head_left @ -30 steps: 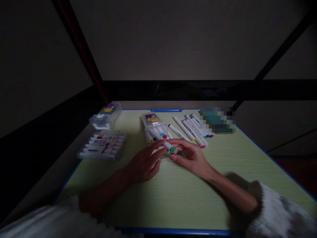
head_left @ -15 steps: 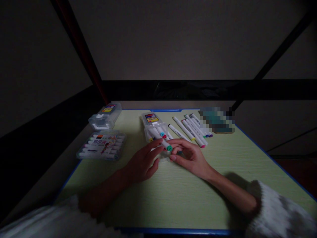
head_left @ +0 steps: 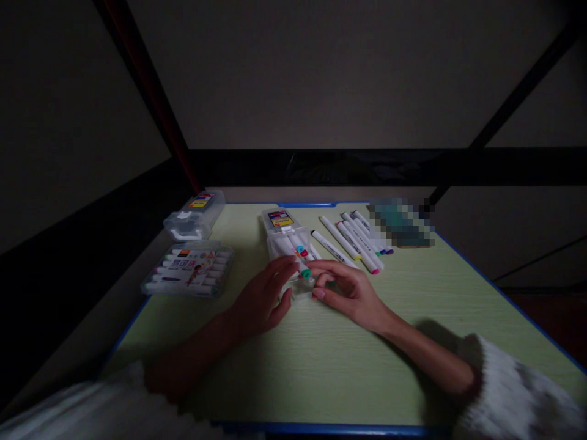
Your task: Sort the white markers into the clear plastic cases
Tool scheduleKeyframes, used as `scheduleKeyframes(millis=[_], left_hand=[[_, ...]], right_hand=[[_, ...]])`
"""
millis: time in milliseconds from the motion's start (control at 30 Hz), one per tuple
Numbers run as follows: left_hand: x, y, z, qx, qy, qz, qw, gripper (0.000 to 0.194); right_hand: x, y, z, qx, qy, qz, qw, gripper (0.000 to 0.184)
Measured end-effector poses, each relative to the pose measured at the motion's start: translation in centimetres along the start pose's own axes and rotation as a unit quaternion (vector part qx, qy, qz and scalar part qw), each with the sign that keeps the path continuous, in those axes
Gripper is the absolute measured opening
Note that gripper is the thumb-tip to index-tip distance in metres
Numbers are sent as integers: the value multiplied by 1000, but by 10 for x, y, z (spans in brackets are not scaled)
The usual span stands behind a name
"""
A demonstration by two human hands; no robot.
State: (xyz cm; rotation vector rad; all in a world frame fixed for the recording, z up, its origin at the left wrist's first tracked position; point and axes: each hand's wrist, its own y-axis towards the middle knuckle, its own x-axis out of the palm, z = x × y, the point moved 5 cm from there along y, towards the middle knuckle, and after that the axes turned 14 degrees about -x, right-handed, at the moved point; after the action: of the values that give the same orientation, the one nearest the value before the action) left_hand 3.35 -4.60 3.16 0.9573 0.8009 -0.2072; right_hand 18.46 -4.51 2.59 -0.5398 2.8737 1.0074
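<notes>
A white marker with a green end (head_left: 305, 272) lies slanted over the front of a clear plastic marker case (head_left: 280, 231). My left hand (head_left: 261, 299) has its index and middle fingers on this marker, with the thumb apart below. On the other side, my right hand (head_left: 351, 294) is curled, its thumb and bent fingers at the right edge of the case's clear front part. Its index fingertip reaches close to the green-ended marker. Inside the case are several markers with coloured ends, blue and red among them. The fingers partly hide the case.
Loose white markers (head_left: 348, 238) lie right of the case. Farther right is a pixelated flat object (head_left: 403, 223). At left stand a closed clear case (head_left: 197, 215) and a flat pack of markers (head_left: 189, 272). The pale table (head_left: 321, 366) has a blue edge.
The green-ended marker has shifted left and slightly up, deeper over the case, together with my left fingertips. My right hand has moved slightly left. Everything else stays in place.
</notes>
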Motion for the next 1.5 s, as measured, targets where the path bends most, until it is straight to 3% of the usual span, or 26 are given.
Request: scheduleKeyframes(millis=[467, 1033, 1500], left_hand=[[-1, 2, 0, -28, 22, 5, 999, 51], [4, 0, -8, -38, -29, -7, 999, 49], [5, 1, -7, -53, -1, -23, 998, 59]], right_hand=[[3, -1, 2, 11, -13, -27, 999, 41], [5, -1, 1, 3, -26, -42, 999, 45], [6, -1, 0, -3, -43, -50, 998, 46]])
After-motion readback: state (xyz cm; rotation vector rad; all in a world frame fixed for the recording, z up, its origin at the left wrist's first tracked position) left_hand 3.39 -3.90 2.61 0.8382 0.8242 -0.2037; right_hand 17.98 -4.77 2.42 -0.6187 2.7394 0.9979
